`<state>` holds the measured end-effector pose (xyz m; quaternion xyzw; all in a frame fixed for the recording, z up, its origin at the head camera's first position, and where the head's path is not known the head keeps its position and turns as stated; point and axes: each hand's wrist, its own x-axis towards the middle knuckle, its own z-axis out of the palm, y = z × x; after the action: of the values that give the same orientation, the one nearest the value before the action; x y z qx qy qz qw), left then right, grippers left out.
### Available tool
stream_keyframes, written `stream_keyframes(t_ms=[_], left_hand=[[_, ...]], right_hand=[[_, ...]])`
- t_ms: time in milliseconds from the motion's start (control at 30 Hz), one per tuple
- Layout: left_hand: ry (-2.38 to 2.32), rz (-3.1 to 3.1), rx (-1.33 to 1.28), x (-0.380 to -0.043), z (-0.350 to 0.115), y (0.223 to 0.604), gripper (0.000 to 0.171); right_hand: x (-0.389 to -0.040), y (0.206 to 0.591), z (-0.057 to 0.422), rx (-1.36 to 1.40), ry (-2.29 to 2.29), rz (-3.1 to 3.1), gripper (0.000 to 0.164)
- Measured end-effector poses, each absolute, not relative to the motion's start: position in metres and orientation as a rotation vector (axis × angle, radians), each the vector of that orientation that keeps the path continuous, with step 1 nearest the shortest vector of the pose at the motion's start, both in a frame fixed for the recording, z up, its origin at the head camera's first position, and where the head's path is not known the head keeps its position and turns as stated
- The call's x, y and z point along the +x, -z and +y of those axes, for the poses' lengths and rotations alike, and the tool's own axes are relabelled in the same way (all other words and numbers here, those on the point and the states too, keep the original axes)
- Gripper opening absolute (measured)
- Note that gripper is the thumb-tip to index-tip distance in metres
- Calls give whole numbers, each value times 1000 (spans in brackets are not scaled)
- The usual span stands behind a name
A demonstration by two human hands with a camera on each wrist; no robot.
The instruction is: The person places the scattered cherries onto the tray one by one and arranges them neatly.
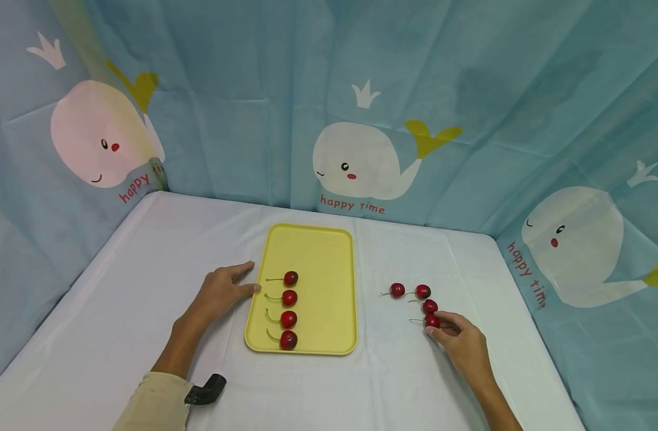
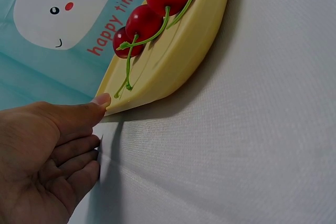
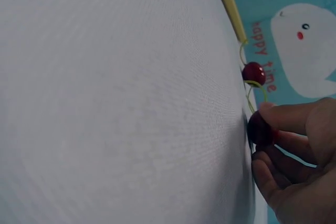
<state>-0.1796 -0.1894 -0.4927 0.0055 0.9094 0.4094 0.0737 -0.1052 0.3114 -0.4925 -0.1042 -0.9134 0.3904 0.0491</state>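
White cloth (image 1: 296, 392) covers the table, softly creased. On it lies the yellow tray (image 1: 329, 311), with four cherries (image 1: 289, 298) in a column from near its middle toward six o'clock, stems toward nine. Off the tray at three o'clock are four more: the nearest cherry (image 1: 431, 322), a second cherry (image 1: 430, 306) just beyond, then a farther pair (image 1: 397, 290). Past the table hangs a blue curtain (image 1: 242, 149), its white whales (image 1: 355, 155) at ten, one and nearly three.

The right hand (image 1: 466, 347) comes in from four o'clock, thumb and fingertips pinching the nearest cherry; whether it is lifted I cannot tell. The left hand (image 1: 221, 293) reaches from eight, beige sleeve (image 1: 153, 404) behind it, thumb touching the tray's rim at nine, index stretched wide of it, other fingers loosely bent.
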Motion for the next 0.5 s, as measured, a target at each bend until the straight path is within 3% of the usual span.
stream_keyframes(t_ms=[500], left_hand=[[-1231, 2722, 11, -180, -189, 493, 70]], right_hand=[[-103, 489, 308, -340, -1203, -2784, 46]])
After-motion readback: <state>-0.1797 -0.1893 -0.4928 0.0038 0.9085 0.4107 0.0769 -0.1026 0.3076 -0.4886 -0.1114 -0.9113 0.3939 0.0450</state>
